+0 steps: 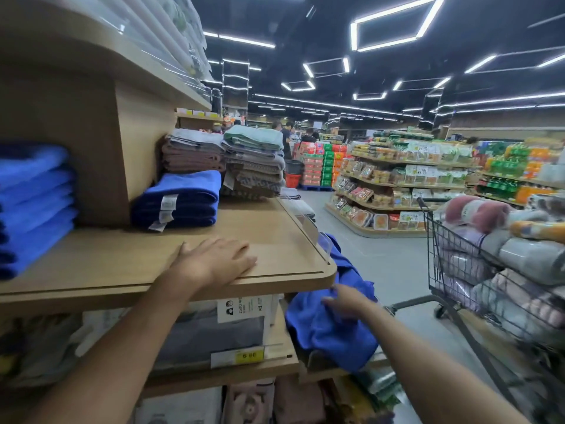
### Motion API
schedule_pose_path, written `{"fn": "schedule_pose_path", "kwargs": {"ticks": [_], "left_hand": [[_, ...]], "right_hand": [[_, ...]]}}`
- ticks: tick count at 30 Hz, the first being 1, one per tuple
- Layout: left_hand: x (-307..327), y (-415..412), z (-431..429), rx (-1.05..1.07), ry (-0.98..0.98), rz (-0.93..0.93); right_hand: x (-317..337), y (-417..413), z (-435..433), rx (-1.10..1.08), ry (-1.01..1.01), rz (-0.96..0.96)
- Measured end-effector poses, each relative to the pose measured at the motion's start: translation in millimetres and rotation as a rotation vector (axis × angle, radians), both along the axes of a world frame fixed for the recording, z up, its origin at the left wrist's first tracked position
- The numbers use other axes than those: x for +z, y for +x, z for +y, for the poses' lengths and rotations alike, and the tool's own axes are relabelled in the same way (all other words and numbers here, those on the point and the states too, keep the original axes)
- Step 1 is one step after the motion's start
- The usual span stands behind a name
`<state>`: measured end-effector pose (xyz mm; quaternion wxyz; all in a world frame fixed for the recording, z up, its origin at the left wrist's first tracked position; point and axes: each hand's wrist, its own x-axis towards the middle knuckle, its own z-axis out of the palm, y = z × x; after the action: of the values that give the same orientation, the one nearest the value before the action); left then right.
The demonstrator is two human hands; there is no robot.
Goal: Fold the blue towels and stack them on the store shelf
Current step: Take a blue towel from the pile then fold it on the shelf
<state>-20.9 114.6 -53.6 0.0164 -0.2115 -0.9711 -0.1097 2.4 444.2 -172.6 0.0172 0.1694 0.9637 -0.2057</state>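
A supermarket aisle runs under a dark ceiling with white light strips; the grey floor lies open between the towel display and the grocery racks well beyond.

In the head view, the wooden shelf fills the left half. Its front edge curves to a rounded corner at the right, where a clear divider stands along the side edge. A tall blue stack sits at the far left, blurred. A short folded stack of blue towels lies further back beside the upright panel, white labels facing out. Behind it are brown towels and a mixed pile. The wood between the two blue stacks and the front edge is bare.

The left hand lies flat on that wood, fingers straight and spread, tips just beside the front edge.

Below and right of the rounded corner, a loose blue towel is heaped at the end of the lower shelf, rumpled and unfolded. The right hand is on top of it, blurred; I cannot tell whether the fingers grip the cloth or only touch it.

A wire cart piled with rolled bedding stands at the right, near the loose towel, narrowing the aisle there.
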Motion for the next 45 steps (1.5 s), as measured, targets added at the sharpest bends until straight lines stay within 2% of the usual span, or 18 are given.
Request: {"fn": "schedule_pose_path", "kwargs": {"ticks": [1,4,8,11,14,20,24,29,35,42,45], "left_hand": [[0,0,0,0.001,0.003,0.001],[-1,0,1,0.003,0.004,0.004],[0,1,2,0.011,0.007,0.010],[0,1,2,0.012,0.005,0.019],[1,1,2,0.008,0.004,0.017],[-2,-3,1,0.005,0.019,0.019],[-3,-5,1,0.011,0.029,0.015],[-1,-5,2,0.016,0.026,0.015],[0,-2,2,0.013,0.043,0.016],[7,8,2,0.010,0.060,0.065],[10,18,0,-0.086,0.195,0.178]], "right_hand": [[-12,6,-4,0.005,0.057,0.025],[-31,19,-10,0.049,0.067,0.196],[-26,29,-10,0.124,0.149,0.188],[-12,23,3,0.057,0.092,0.189],[1,8,20,-0.054,0.094,0.296],[3,-27,36,-0.128,0.187,0.149],[9,-42,47,-0.236,0.238,0.164],[56,-57,64,-0.258,0.086,0.392],[155,-65,60,-0.125,-0.092,0.681],[252,-19,-4,0.074,-0.506,0.838],[287,7,-43,0.130,-0.597,0.912]]}}
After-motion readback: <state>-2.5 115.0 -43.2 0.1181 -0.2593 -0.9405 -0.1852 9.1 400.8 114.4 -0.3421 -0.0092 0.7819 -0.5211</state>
